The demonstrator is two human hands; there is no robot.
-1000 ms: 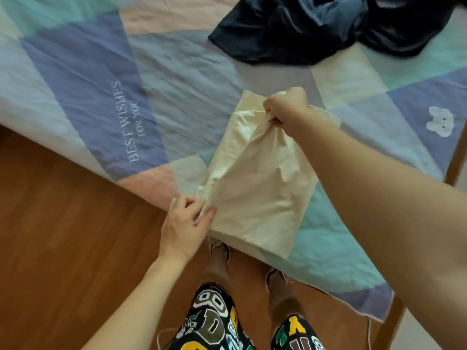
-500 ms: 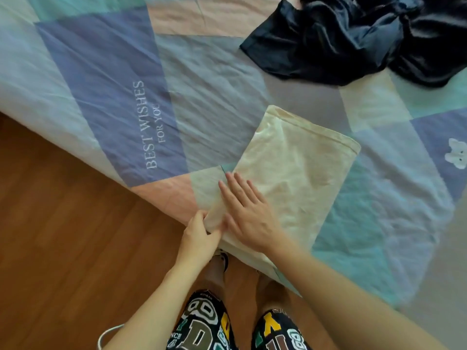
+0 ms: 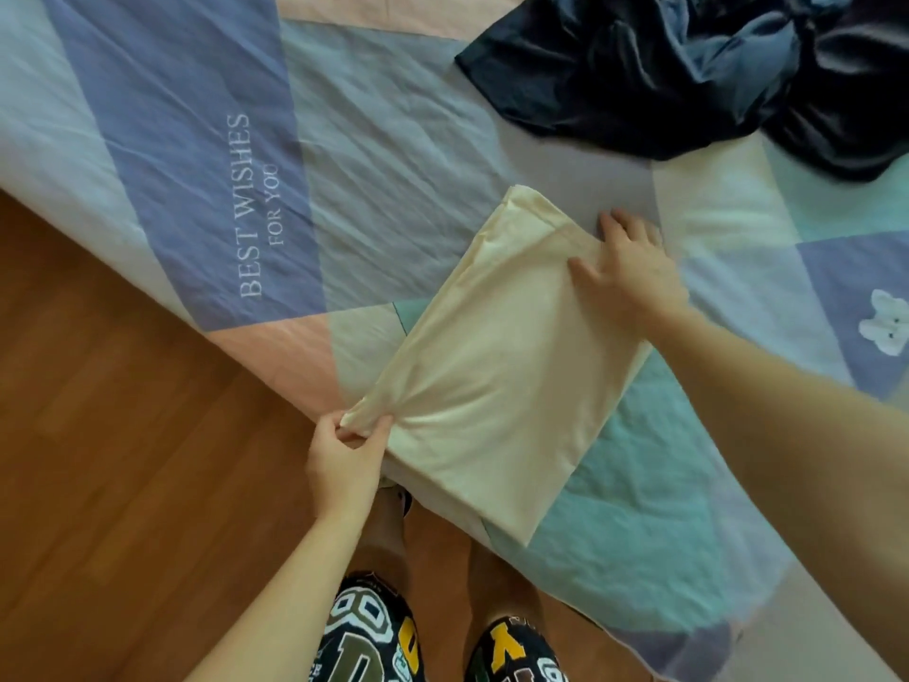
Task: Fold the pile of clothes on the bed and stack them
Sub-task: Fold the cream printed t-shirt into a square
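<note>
A cream garment (image 3: 497,381), folded into a rough rectangle, lies on the patchwork bedspread (image 3: 383,155) near the bed's front edge. My left hand (image 3: 344,457) pinches its near left corner, and the cloth bunches there. My right hand (image 3: 627,268) lies flat with spread fingers on the garment's far right corner, partly over the bedspread. A crumpled pile of dark navy and black clothes (image 3: 688,71) sits at the far right of the bed.
The bedspread carries the words "BEST WISHES FOR YOU" and a small white animal patch (image 3: 883,329). Wooden floor (image 3: 123,435) runs along the left and front. My legs in patterned shorts (image 3: 374,637) stand against the bed edge.
My right hand slid from the garment's near left part, beside my left hand, up to its far right corner. My left hand kept its pinch on the near corner, pulling the cloth taut.
</note>
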